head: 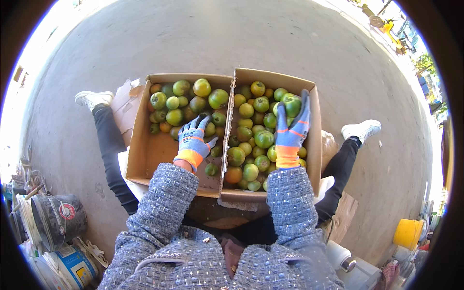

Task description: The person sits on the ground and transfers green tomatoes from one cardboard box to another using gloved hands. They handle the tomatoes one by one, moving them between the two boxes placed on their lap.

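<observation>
Two open cardboard boxes stand side by side between the person's legs. Green and some orange tomatoes lie in the back and right of the left box (139,159); its front left shows bare cardboard. Tomatoes cover most of the right box (315,145). My left hand (195,139), in a blue and orange work glove, rests over tomatoes in the left box, fingers spread; whether it grips one is hidden. My right hand (293,127), gloved alike, has its fingers around a large green tomato (292,106) at the back right of the right box. A small green tomato (211,169) lies apart, nearer my body.
At the lower left are a black bucket (59,221) and a white and blue pail (74,268). A yellow container (407,233) stands at the lower right, beyond a white bottle (339,255). Flattened cardboard (125,105) lies beside the left box on the concrete floor (217,40).
</observation>
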`<move>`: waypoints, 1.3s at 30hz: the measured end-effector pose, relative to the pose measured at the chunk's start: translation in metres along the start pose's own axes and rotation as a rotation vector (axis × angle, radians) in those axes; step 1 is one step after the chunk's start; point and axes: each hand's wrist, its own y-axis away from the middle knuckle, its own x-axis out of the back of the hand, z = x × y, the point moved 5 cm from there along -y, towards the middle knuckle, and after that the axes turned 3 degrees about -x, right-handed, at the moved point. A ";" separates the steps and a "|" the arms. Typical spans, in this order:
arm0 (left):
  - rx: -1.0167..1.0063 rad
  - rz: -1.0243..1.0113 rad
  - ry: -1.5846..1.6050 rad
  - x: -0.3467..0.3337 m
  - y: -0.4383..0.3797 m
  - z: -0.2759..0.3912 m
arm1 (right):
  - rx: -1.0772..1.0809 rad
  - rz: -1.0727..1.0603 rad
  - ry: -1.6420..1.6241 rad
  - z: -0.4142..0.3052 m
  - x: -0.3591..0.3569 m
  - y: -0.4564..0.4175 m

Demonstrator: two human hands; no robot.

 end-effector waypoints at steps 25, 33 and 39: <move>-0.221 0.113 1.339 0.021 0.002 0.027 | 0.537 -0.733 -0.137 -0.068 -0.044 0.060; 0.024 0.231 1.430 0.015 -0.004 0.008 | 0.257 -0.280 0.065 -0.030 -0.013 0.007; 0.088 0.330 0.759 -0.006 -0.005 -0.028 | -0.037 -0.163 1.000 0.080 0.005 -0.012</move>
